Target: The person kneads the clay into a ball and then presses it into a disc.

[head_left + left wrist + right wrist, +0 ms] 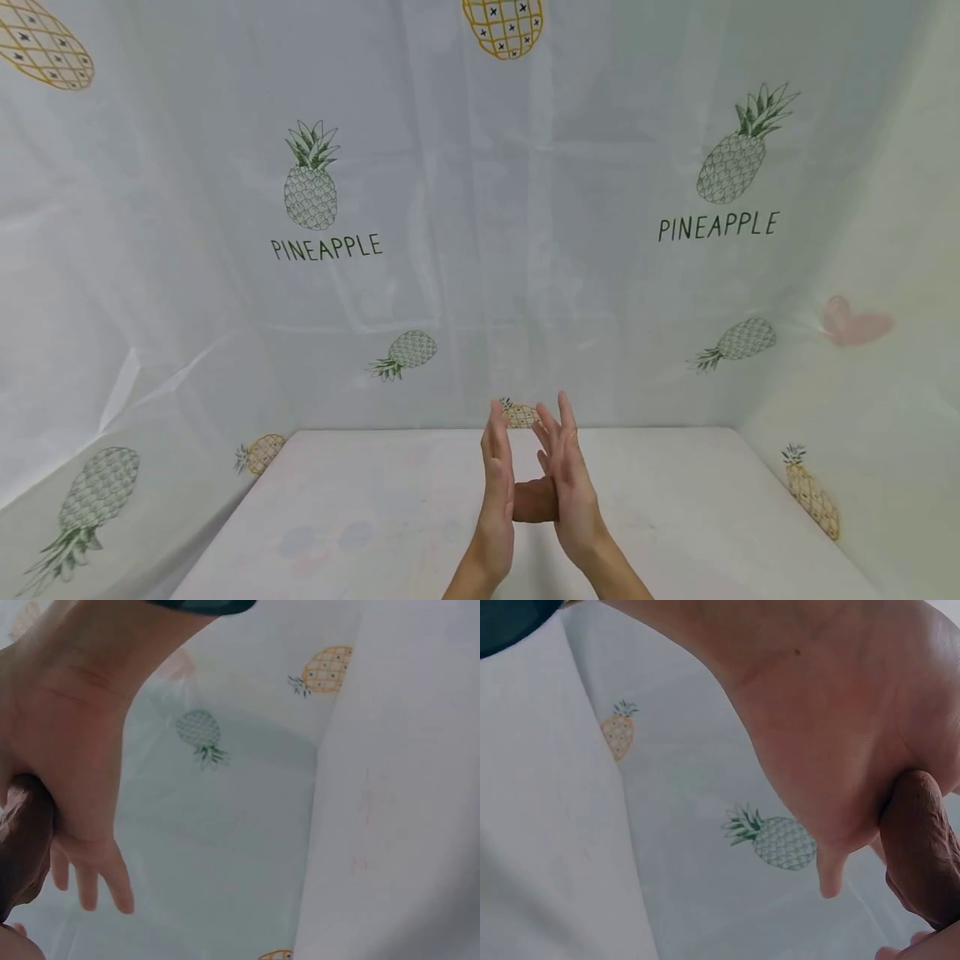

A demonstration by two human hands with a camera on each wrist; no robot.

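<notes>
Between the two facing palms is a brown lump [536, 500] that looks like modelling clay. My left hand [497, 483] stands upright against its left side, fingers straight and pointing up. On the opposite side, my right hand [573, 492] presses with its palm, its fingers extended and slightly spread. Both hands are above the tabletop. The left wrist view has the smooth, thick, rounded lump [26, 832] at its left edge, against a palm. In the right wrist view, one rounded end of the lump [922, 847] touches a palm; its lower end is partly hidden by a hand.
A white tabletop [360, 500] extends under and beyond the hands. White sheeting [480, 275] printed with pineapples hangs behind and along both sides. A dark teal band [210, 604] crosses the top of the left wrist view.
</notes>
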